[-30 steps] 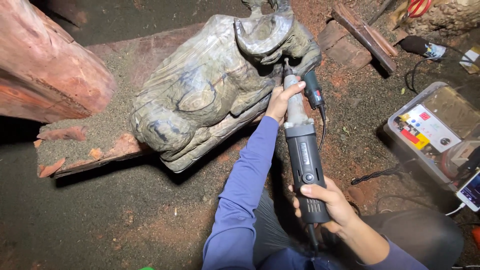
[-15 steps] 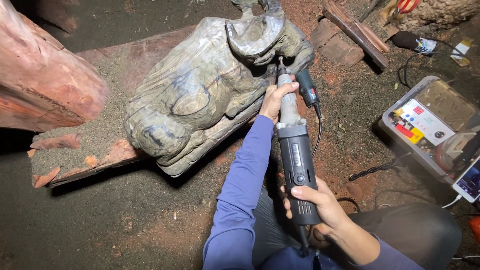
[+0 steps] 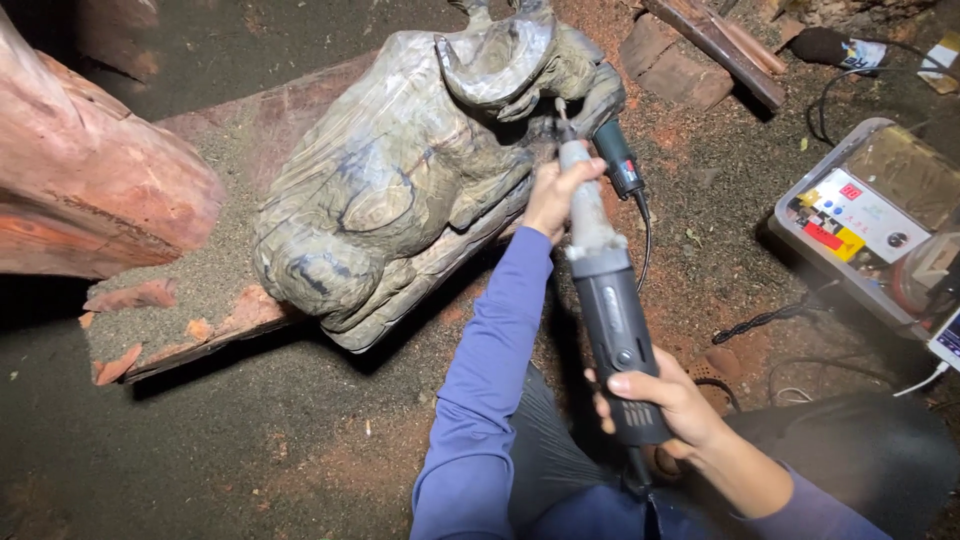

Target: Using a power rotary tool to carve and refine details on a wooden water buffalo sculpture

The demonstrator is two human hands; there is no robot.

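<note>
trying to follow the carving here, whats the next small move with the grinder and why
Probably ease the die grinder tip along the groove under the curled horn of the wooden carving: the left hand steadies its nose, the right hand grips the rear, and the bit sits there.

Sleeves: long, violet-blue, creased, on both arms beside the carving (image 3: pixel 400 190).
Hands: left hand (image 3: pixel 555 190), right hand (image 3: pixel 665 395), bare.
Trousers: dark grey.

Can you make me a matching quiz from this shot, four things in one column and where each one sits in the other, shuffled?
Things:
1. left hand
2. right hand
3. wooden carving
4. control box

Places:
A. on the dusty plank
B. gripping the die grinder at its rear end
C. on the ground at the right edge
D. around the grinder's front neck, near the bit

Pairs: 1-D, 2-B, 3-A, 4-C
</note>
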